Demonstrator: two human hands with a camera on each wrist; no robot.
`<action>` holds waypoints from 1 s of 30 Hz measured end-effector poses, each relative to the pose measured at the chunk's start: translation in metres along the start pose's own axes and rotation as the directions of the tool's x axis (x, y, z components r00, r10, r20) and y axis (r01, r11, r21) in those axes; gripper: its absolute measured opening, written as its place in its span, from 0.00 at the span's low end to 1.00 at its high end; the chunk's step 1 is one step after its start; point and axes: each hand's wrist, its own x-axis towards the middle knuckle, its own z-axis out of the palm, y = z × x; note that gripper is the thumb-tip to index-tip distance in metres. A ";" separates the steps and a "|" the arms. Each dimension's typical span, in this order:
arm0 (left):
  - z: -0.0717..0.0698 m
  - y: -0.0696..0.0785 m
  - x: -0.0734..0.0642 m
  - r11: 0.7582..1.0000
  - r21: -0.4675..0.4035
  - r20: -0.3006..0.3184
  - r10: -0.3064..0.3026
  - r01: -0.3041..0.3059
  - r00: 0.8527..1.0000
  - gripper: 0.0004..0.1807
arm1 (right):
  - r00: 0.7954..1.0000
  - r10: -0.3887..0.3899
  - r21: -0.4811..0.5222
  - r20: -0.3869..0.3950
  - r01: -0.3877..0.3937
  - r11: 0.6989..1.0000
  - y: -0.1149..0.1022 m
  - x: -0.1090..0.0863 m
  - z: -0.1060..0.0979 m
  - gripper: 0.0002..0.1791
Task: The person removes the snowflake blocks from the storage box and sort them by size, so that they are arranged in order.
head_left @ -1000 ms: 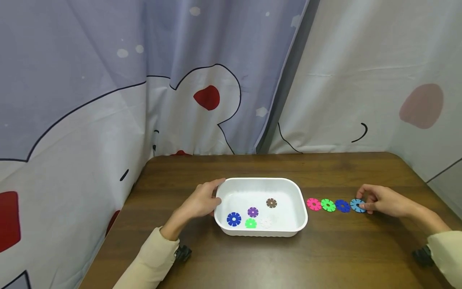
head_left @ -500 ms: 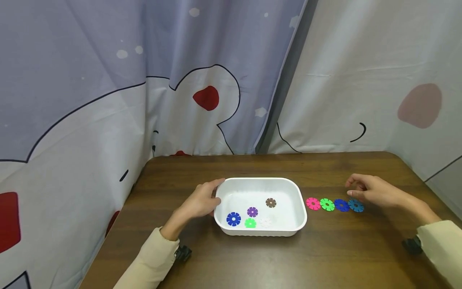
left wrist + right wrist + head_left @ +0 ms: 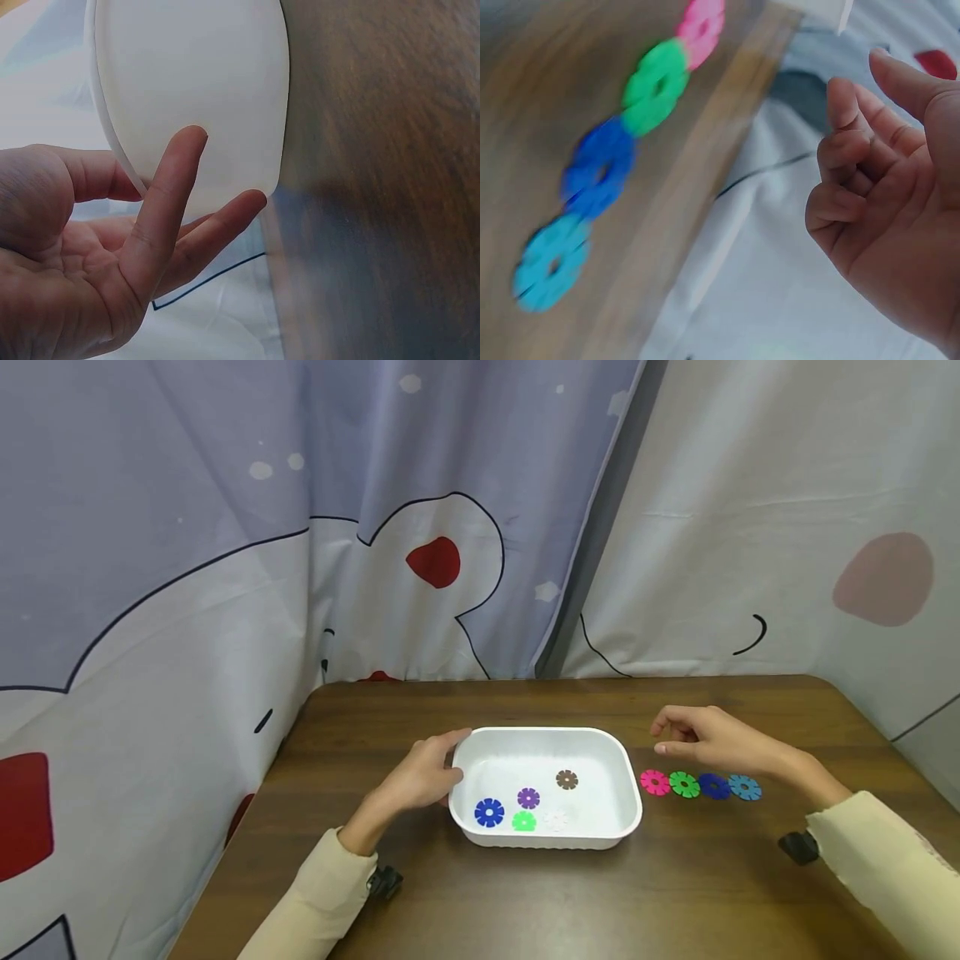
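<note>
Gripping a white tray [image 3: 547, 740] by its left end with the left hand [image 3: 422, 772], pinching the rim between thumb and fingers, with some fingers reaching across the outer wall. Inside that tray, flat on its floor: a bright blue disc [image 3: 482, 815] near the left, a purple disc [image 3: 522, 799] and a lime disc [image 3: 524, 817] toward the middle, a brown disc [image 3: 561, 781] farther back, and a white disc [image 3: 553, 822] barely visible against the floor. On the wooden table [image 3: 555, 902], just beside the tray's right end: a pink disc [image 3: 648, 784], a green disc [image 3: 678, 786], a dark blue disc [image 3: 707, 787] and a light blue disc [image 3: 738, 789], edge to edge in a row. Hovering near the pink disc with the right hand [image 3: 708, 737], bare of any load, bending the fingers loosely and leaving a moderate gap between thumb and index finger.
</note>
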 end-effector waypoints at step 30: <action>0.005 0.014 0.018 0.999 0.012 0.043 0.042 -0.043 0.998 0.35 | 0.943 -0.151 -0.194 0.297 0.215 0.957 -0.105 0.103 0.052 0.15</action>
